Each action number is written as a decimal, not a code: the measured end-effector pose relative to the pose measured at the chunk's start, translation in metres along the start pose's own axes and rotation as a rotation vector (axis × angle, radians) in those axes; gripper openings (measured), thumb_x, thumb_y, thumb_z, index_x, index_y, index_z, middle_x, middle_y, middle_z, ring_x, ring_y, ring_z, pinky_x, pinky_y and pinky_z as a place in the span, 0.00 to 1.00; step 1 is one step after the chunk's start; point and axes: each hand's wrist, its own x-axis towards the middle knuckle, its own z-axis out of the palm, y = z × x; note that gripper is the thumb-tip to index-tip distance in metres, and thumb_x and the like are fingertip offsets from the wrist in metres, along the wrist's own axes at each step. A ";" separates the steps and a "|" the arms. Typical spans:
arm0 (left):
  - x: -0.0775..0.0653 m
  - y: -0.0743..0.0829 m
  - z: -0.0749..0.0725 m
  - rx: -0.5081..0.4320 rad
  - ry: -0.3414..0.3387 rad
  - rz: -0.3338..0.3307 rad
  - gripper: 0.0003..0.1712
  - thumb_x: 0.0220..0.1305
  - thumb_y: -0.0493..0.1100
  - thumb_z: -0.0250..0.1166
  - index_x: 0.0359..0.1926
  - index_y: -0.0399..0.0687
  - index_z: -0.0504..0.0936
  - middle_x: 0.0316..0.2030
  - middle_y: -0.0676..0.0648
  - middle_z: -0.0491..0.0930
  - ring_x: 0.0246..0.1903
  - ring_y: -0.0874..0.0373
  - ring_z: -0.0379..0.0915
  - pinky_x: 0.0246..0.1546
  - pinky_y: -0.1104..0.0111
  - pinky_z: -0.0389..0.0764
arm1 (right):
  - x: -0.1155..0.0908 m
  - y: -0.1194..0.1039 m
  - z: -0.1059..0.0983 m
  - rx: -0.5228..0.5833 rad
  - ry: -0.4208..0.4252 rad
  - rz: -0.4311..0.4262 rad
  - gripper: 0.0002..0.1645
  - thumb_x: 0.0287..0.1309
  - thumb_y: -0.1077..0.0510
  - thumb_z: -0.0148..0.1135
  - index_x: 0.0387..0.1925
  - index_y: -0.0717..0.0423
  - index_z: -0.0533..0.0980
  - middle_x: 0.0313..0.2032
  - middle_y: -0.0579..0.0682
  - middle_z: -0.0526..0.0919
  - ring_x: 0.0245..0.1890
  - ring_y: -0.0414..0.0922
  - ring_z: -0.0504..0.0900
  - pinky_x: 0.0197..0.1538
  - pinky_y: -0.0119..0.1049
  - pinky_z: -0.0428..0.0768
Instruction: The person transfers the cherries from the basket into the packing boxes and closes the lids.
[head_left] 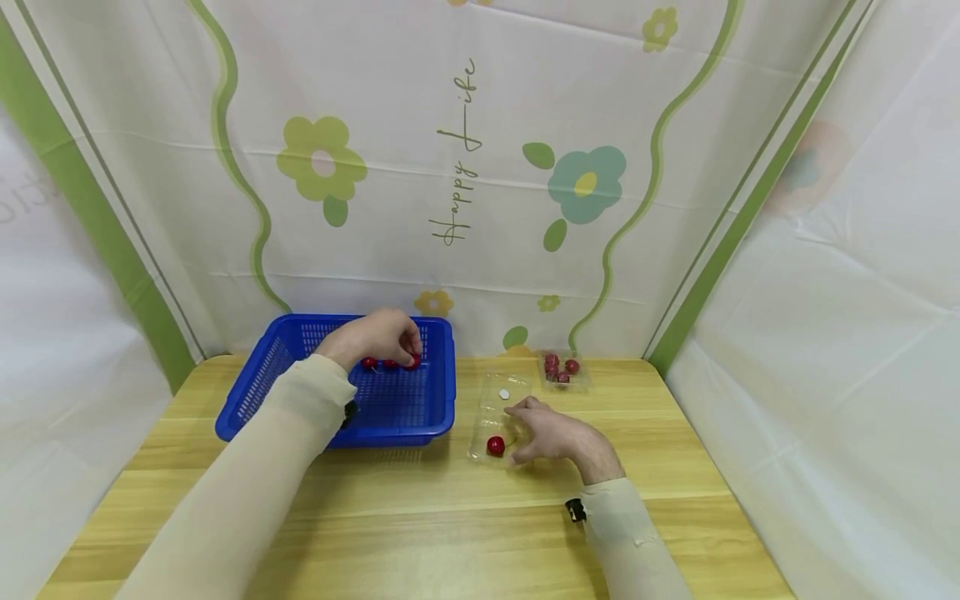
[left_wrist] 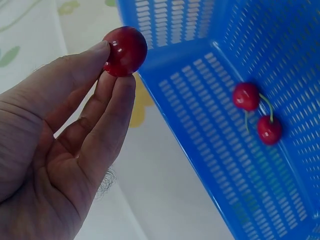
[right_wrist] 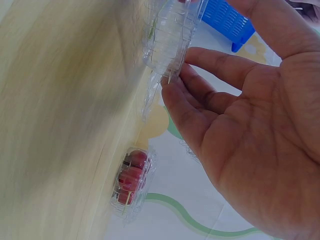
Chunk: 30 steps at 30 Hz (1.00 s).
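Note:
My left hand (head_left: 384,335) pinches a red cherry (left_wrist: 126,51) between thumb and fingertips, above the blue basket (head_left: 337,440). Two more cherries (left_wrist: 246,96) with green stems lie on the basket floor. Toward the right, my right hand (head_left: 558,435) holds an open clear plastic box (head_left: 480,442), its fingers at the far side and its thumb at the near side. In the right wrist view the fingertips touch the box's edge. One cherry (head_left: 496,446) is in this box.
Farther back on the right stands another clear plastic box (right_wrist: 145,182) with several cherries in it. A small white piece (head_left: 504,394) lies on the open box's lid. The wooden table (head_left: 420,533) meets a patterned curtain (head_left: 480,275) behind.

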 end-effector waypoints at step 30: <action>-0.002 0.051 0.049 -0.125 0.095 0.139 0.06 0.79 0.38 0.79 0.53 0.46 0.95 0.50 0.46 0.97 0.53 0.53 0.94 0.63 0.57 0.96 | -0.001 -0.001 0.000 -0.004 0.011 0.014 0.56 0.64 0.59 0.88 0.87 0.65 0.70 0.78 0.64 0.76 0.78 0.64 0.78 0.85 0.66 0.78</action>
